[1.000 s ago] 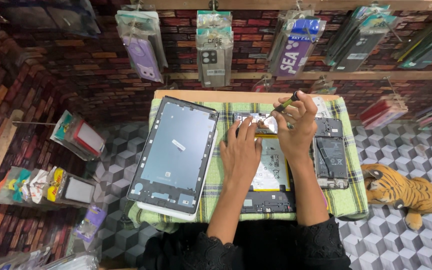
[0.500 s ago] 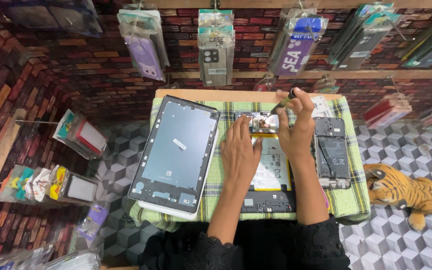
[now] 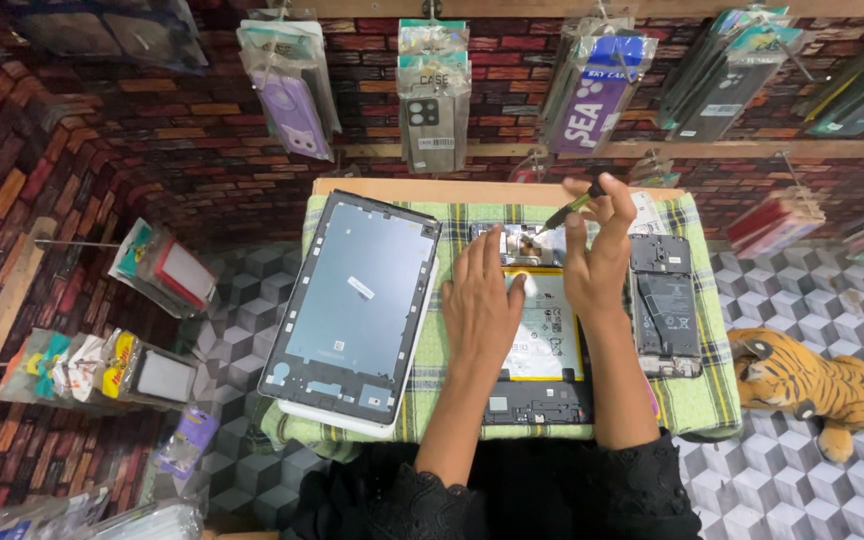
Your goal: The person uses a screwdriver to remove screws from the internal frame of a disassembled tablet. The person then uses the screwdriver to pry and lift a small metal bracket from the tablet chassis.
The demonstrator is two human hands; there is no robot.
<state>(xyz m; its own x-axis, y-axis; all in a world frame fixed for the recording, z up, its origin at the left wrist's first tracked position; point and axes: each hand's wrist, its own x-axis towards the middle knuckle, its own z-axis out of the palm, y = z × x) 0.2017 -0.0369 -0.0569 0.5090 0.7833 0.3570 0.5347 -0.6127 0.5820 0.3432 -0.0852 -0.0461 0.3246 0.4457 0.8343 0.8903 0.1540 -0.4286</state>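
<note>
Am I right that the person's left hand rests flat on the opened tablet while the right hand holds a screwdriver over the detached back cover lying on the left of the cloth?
Not quite. In the head view the right hand holds the screwdriver over the top end of the opened tablet, not over the detached back cover on the left. The left hand does rest flat on the tablet.

Your wooden desk is carrying a green plaid cloth; lying on it: grey tablet frame, opened tablet, black phone body.
</note>
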